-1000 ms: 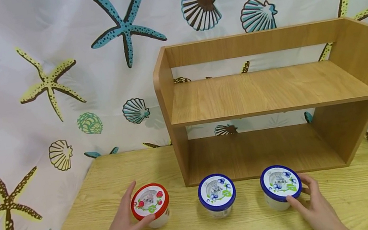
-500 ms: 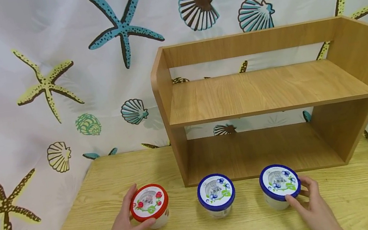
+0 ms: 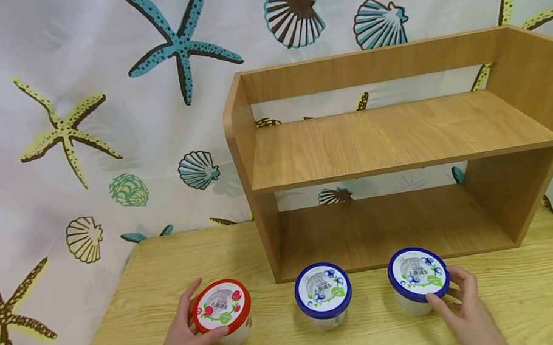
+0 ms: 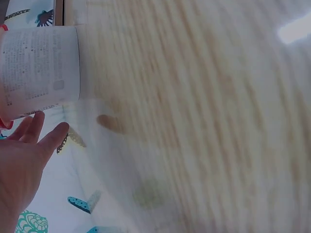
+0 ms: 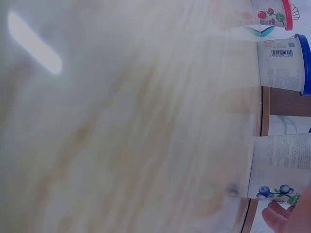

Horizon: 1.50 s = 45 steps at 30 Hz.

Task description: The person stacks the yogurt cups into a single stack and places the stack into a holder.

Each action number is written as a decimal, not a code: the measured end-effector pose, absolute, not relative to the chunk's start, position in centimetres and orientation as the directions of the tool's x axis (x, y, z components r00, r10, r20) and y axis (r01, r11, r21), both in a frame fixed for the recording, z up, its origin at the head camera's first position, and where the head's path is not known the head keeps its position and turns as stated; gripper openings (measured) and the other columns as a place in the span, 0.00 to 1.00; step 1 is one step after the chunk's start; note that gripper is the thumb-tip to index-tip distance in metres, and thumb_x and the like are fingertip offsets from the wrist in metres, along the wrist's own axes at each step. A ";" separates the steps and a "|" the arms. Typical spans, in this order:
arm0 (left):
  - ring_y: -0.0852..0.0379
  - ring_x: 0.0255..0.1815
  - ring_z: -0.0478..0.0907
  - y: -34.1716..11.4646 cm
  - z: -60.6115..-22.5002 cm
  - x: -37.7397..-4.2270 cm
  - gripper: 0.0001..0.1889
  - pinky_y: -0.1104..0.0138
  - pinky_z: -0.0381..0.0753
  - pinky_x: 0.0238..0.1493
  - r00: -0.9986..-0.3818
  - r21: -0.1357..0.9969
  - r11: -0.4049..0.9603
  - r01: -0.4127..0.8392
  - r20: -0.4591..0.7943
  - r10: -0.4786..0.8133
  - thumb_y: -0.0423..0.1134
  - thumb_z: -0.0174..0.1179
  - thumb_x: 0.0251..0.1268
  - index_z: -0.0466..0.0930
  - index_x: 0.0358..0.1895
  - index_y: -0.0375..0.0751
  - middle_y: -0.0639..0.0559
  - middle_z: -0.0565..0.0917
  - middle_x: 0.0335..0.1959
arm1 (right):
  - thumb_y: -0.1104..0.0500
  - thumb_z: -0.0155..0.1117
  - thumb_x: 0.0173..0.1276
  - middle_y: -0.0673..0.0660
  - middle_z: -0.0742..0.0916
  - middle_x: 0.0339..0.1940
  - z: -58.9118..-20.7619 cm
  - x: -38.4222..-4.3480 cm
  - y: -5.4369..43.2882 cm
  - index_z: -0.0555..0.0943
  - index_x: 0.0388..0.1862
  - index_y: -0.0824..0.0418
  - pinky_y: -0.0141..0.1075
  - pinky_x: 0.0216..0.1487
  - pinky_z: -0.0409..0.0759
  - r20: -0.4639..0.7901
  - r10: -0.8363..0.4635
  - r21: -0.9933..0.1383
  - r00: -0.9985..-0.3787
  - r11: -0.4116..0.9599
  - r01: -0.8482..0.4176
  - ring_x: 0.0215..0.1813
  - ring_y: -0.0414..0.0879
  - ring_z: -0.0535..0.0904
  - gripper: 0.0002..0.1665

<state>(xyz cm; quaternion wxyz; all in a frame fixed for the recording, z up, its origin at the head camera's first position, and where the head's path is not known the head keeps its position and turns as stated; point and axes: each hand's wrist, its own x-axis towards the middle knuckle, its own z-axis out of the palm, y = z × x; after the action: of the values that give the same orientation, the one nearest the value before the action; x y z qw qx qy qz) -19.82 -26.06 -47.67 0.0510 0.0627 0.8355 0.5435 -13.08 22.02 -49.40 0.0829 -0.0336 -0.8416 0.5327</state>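
A white tub with a red lid (image 3: 222,306) and strawberry print stands on the table at the left. My left hand (image 3: 184,333) holds it from the left, thumb at the front of the lid's rim and index finger behind; several fingertips meet its wall in the left wrist view. At the right, my right hand (image 3: 466,308) holds a blue-lidded tub (image 3: 418,274) with blueberry print, thumb at the front rim and fingers around the right side. Between them stands another blue-lidded tub (image 3: 323,291), touched by neither hand. All three tubs are upright.
A two-level wooden shelf unit (image 3: 403,135) stands on the table (image 3: 171,265) behind the two blue-lidded tubs. Its lower front edge lies just beyond them. A white cloth (image 3: 80,34) printed with starfish and shells hangs behind and at the sides.
The head view has shifted slightly, so everything sits a little farther left in it. Both hands keep their places at the two outer tubs, and no tub has visibly moved on the table.
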 end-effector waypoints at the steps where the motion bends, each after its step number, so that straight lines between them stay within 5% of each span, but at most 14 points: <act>1: 0.40 0.65 0.65 -26.1 -47.7 -19.9 0.53 0.51 0.71 0.60 -0.987 0.917 0.395 0.051 -0.014 0.161 0.39 0.73 0.54 0.43 0.77 0.51 0.35 0.65 0.67 | 0.54 0.59 0.74 0.76 0.63 0.68 -49.4 -13.1 22.0 0.47 0.69 0.69 0.60 0.60 0.69 0.101 0.146 -0.902 -0.984 0.431 -0.029 0.64 0.73 0.66 0.40; 11: 0.41 0.64 0.64 -25.9 -48.1 -20.0 0.54 0.62 0.74 0.55 -0.984 0.908 0.411 0.079 0.003 0.181 0.39 0.77 0.47 0.50 0.75 0.47 0.38 0.63 0.69 | 0.51 0.59 0.74 0.75 0.60 0.70 -49.0 -13.2 21.9 0.46 0.70 0.67 0.59 0.63 0.67 0.032 0.152 -0.922 -0.988 0.385 0.029 0.67 0.71 0.64 0.42; 20: 0.42 0.64 0.65 -25.8 -48.2 -20.2 0.51 0.55 0.72 0.58 -0.986 0.909 0.412 0.065 -0.005 0.165 0.40 0.77 0.48 0.51 0.73 0.46 0.40 0.65 0.67 | 0.54 0.59 0.74 0.76 0.61 0.70 -49.1 -13.2 21.8 0.46 0.70 0.69 0.59 0.62 0.68 0.061 0.157 -0.910 -0.986 0.414 0.010 0.66 0.72 0.64 0.41; 27: 0.45 0.64 0.65 -25.8 -48.2 -20.2 0.50 0.65 0.74 0.55 -0.987 0.921 0.383 0.078 0.018 0.158 0.38 0.76 0.48 0.52 0.73 0.45 0.41 0.67 0.66 | 0.53 0.59 0.73 0.76 0.61 0.70 -49.2 -13.2 21.7 0.47 0.69 0.68 0.59 0.62 0.68 0.054 0.166 -0.912 -0.985 0.410 0.019 0.66 0.72 0.65 0.41; 38: 0.42 0.65 0.63 -25.1 -46.7 -19.3 0.49 0.61 0.75 0.55 -0.987 0.917 0.383 0.114 0.060 0.152 0.39 0.75 0.50 0.52 0.73 0.44 0.41 0.65 0.67 | 0.54 0.60 0.73 0.76 0.63 0.69 -49.2 -13.2 21.6 0.47 0.69 0.67 0.59 0.61 0.69 0.058 0.180 -0.907 -0.982 0.421 0.024 0.65 0.72 0.66 0.40; 45: 0.42 0.63 0.66 -23.7 -44.7 -18.4 0.49 0.67 0.77 0.50 -0.976 0.909 0.378 0.177 0.114 0.183 0.40 0.75 0.51 0.52 0.74 0.45 0.41 0.65 0.67 | 0.56 0.61 0.72 0.76 0.63 0.69 -49.3 -13.3 21.6 0.47 0.69 0.67 0.59 0.61 0.69 0.047 0.183 -0.907 -0.982 0.419 0.034 0.65 0.72 0.66 0.40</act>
<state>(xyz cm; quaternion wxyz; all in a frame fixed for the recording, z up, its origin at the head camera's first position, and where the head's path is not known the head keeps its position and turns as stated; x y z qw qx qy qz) -18.36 -23.74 -44.66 0.0029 0.1085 0.8299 0.5472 -13.28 21.63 -49.25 0.0693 -0.0646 -0.8394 0.5352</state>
